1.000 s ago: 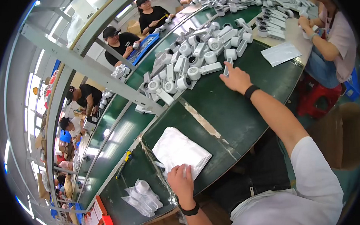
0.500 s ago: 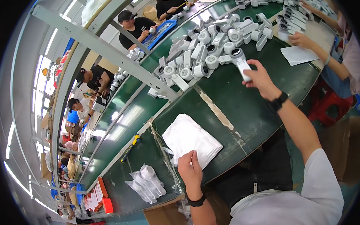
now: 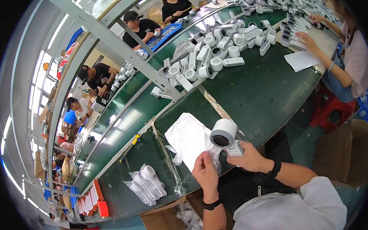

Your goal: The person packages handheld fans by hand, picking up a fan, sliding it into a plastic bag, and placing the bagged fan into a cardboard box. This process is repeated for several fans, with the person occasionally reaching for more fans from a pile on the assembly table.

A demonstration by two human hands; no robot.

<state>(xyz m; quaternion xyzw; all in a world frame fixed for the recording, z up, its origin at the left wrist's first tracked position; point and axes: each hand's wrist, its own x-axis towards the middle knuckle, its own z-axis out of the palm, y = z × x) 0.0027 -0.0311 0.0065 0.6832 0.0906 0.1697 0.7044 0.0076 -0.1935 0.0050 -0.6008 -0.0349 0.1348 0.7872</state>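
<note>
My right hand is closed round the handle of a white handheld fan, whose thick round head with a dark face points toward me. Thumb and fingers of my left hand pinch the lifted edge of a thin plastic bag, just beneath the fan's head. That bag belongs to a flat pile of white plastic bags on the green table. Left of the pile lie several bagged fans. A big heap of loose white fans covers the table's far part.
A yellow-and-black utility knife lies near the rail. Orange boxes stand at the left end. A metal post rises from the table. An open carton sits below the edge. A co-worker's hands handle fans at right, beside white paper.
My right hand has brought the fan from the heap down to the pile of bags. My left hand has moved slightly right and now lifts a bag's edge.
</note>
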